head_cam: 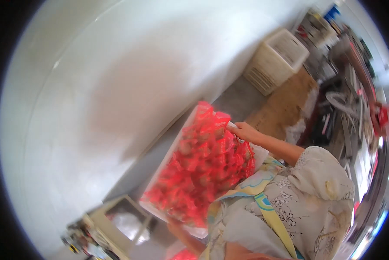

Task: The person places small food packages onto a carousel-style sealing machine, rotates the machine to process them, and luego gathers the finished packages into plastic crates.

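Note:
A shallow white plastic tray (pixel 168 156) is heaped with small red plastic packets (pixel 204 162), blurred by motion. It is held tilted in front of my body, close to my apron (pixel 256 182). My right hand (pixel 245 131) grips the tray's rim at the upper end, its thumb near the packets. At the opposite, lower end, my left hand (pixel 176 227) holds the tray's edge, and most of its fingers are hidden by the tray.
A pale wall (pixel 132 81) runs along the far side. By it stands a white plastic crate (pixel 275 61), near brown cardboard (pixel 282 104) on the floor. Cluttered tools and parts (pixel 337 110) lie at right. A beige frame (pixel 116 224) with a clear plastic bag (pixel 129 226) is at lower left.

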Motion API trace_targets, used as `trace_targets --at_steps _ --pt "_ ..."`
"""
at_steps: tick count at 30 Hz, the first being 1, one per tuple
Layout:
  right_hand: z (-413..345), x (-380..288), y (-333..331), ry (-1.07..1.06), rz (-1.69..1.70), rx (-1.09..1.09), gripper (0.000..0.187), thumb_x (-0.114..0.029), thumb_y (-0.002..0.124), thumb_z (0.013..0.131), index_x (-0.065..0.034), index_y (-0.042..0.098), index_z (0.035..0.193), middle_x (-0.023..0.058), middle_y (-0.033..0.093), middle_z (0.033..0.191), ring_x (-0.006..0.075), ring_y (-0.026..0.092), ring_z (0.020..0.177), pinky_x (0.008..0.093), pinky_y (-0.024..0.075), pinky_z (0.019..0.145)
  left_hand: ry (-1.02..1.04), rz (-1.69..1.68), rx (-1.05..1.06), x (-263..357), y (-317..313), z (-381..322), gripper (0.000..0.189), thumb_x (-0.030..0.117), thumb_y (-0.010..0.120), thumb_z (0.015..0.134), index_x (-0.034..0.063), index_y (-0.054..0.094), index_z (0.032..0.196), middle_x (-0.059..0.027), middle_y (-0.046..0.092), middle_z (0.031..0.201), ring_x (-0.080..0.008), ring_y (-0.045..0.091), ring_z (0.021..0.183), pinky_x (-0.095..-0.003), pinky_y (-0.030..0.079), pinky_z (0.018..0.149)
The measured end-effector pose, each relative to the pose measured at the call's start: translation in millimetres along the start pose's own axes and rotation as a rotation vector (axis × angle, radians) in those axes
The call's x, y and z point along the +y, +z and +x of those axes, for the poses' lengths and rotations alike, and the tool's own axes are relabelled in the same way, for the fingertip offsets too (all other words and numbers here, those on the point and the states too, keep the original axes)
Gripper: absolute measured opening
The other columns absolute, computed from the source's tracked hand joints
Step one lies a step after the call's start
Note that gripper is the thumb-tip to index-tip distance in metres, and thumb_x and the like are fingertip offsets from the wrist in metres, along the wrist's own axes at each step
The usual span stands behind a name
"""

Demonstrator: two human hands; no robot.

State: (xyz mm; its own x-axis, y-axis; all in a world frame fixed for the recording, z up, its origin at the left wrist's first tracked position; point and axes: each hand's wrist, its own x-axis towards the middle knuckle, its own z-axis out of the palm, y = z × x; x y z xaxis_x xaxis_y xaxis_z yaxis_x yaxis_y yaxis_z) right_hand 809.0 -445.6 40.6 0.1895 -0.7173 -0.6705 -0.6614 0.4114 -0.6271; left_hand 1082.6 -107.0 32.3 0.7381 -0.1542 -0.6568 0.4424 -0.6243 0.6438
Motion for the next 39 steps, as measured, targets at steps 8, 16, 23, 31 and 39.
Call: trace_targets --at_steps 8,16,23,31,39 --pt "-40 64 -80 0.043 0.304 0.216 0.058 -0.051 0.037 0.091 0.002 0.059 0.086 0.0085 0.058 0.074 0.0173 0.052 0.067 0.0323 0.042 0.063 0.2 0.358 -0.337 84 65 -10 0.046 0.046 0.047 0.09 0.0018 0.056 0.083 -0.0029 0.052 0.068 -0.0144 0.048 0.058 -0.0285 0.037 0.049" --pt "-31 159 -204 0.115 0.608 0.345 0.056 -0.045 0.03 0.094 0.0026 0.059 0.087 0.0114 0.06 0.075 0.0215 0.055 0.068 0.0356 0.0434 0.066 0.468 0.602 -0.441 157 213 -75 0.048 0.048 0.047 0.09 0.0018 0.058 0.084 -0.0022 0.052 0.069 -0.0126 0.046 0.058 -0.0274 0.036 0.05" --pt "-29 222 -333 0.115 0.713 0.652 0.052 -0.043 0.035 0.094 0.0018 0.058 0.079 0.0096 0.057 0.066 0.0175 0.055 0.062 0.0335 0.0421 0.059 0.703 0.745 -0.573 199 413 -86 0.049 0.049 0.047 0.089 0.0017 0.058 0.085 -0.0016 0.052 0.069 -0.011 0.045 0.059 -0.0264 0.035 0.05" --pt "-36 279 -429 0.245 0.989 0.936 0.047 -0.044 0.038 0.093 -0.0053 0.06 0.077 0.0027 0.053 0.064 0.0122 0.048 0.053 0.0283 0.0359 0.049 0.624 0.698 -0.768 225 614 -160 0.053 0.051 0.046 0.089 0.0002 0.058 0.083 -0.0042 0.055 0.074 -0.0137 0.049 0.067 -0.0283 0.038 0.059" --pt "-50 296 -473 0.3 0.848 0.842 0.044 -0.041 0.037 0.095 -0.0047 0.058 0.08 0.0008 0.05 0.064 0.0109 0.044 0.055 0.0266 0.0338 0.052 0.43 0.515 -0.719 122 587 -155 0.06 0.053 0.042 0.09 -0.0042 0.059 0.097 -0.0162 0.059 0.081 -0.0248 0.054 0.076 -0.0373 0.041 0.068"
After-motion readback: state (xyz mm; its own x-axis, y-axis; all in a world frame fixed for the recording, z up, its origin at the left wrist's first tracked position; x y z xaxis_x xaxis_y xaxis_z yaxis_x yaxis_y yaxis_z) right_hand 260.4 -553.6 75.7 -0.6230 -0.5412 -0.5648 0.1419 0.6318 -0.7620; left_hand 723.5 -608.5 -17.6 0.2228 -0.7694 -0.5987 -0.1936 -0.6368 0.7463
